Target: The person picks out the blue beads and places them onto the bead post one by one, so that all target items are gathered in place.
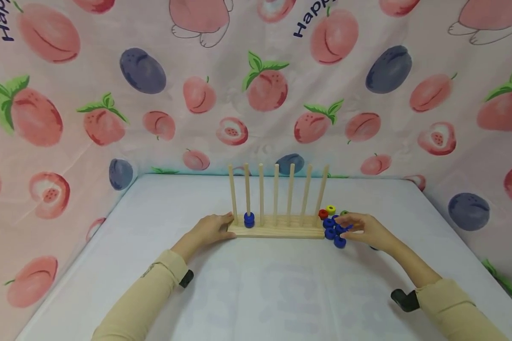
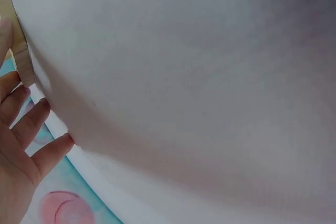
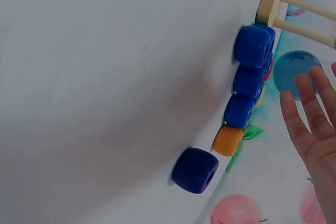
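A wooden peg stand [image 1: 281, 232] with several upright pegs sits on the table. Two blue beads [image 1: 249, 220] are stacked on its second peg from the left. My left hand [image 1: 211, 229] holds the stand's left end, thumb at the front and fingers behind. Beyond the right end lies a cluster of loose blue beads [image 1: 340, 242], with my right hand [image 1: 369, 230] just over it, thumb and fingers apart. In the right wrist view its fingers [image 3: 319, 121] reach out loosely, with no bead against those that show; the thumb is out of frame there.
A red bead [image 1: 323, 214], a yellow bead [image 1: 330, 209] and a green bead [image 1: 344, 213] lie behind the blue ones. An orange bead [image 3: 227, 140] and a dark purple bead [image 3: 194, 170] are nearer the right hand's side. A fruit-printed cloth [image 1: 256, 128] hangs behind the white table [image 1: 256, 284].
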Demonstrator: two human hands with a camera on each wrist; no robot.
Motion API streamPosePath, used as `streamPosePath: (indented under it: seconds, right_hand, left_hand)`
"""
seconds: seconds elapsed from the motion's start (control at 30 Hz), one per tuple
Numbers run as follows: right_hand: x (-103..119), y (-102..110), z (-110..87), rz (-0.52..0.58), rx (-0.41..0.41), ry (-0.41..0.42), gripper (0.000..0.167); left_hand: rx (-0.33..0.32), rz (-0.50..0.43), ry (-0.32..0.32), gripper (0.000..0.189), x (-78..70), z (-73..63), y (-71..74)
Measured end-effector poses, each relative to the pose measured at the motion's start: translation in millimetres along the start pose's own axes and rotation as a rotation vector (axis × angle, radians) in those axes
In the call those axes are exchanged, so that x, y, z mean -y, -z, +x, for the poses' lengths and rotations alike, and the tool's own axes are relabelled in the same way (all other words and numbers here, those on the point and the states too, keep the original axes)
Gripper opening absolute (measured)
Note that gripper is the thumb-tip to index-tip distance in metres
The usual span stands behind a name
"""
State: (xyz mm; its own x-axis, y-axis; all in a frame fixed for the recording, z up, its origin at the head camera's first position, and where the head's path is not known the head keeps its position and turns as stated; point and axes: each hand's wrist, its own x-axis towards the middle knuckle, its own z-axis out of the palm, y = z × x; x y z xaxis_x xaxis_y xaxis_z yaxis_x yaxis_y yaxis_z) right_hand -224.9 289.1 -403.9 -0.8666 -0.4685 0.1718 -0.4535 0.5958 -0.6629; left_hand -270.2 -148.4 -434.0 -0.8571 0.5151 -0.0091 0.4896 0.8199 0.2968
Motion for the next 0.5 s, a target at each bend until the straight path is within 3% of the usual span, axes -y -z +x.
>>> streamPosePath:
  seconds: [0.5]
  right_hand:
    - [-13,-1,-1.7,0.001,0.069,-0.111,0.038]
  left_hand:
    - [0.003,-0.007,0.012,0.067,0.4,1.1,-2.2]
